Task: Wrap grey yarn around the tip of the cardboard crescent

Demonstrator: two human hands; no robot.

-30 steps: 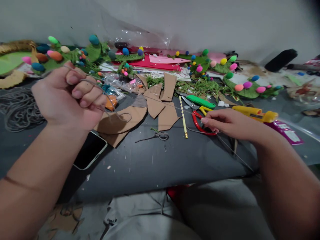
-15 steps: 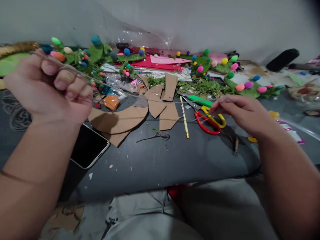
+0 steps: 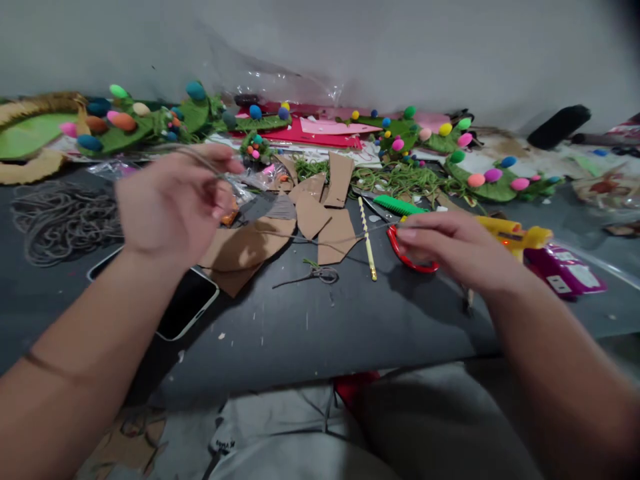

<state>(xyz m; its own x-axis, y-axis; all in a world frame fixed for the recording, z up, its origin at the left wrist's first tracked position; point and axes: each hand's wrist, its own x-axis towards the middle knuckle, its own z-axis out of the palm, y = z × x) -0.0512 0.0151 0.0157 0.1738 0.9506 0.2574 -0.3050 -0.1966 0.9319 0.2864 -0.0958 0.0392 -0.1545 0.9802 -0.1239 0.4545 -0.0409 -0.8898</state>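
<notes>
A thin grey cord (image 3: 310, 239) runs between my two hands above the table, sagging a little in the middle. My left hand (image 3: 175, 193) has its fingers curled round one stretch of it, over the phone and the curved cardboard piece (image 3: 250, 243). At the other end my right hand (image 3: 440, 243) pinches the cord between thumb and fingers, above the red-handled scissors (image 3: 413, 263). Below the cord lie cut cardboard pieces (image 3: 336, 240), a yellow pencil (image 3: 369, 243) and a small looped bit of grey cord (image 3: 327, 274).
A heap of grey cord (image 3: 65, 220) lies at the left, beside a phone (image 3: 187, 303). Leaf decorations with coloured balls (image 3: 493, 180) line the back, near green cord (image 3: 400, 180). At the right are a yellow glue gun (image 3: 515, 235) and a purple packet (image 3: 570, 273).
My left hand has moved right and down, bringing the hands closer together, and the cord now hangs slacker. My right hand has come slightly lower. The glue gun shows more fully.
</notes>
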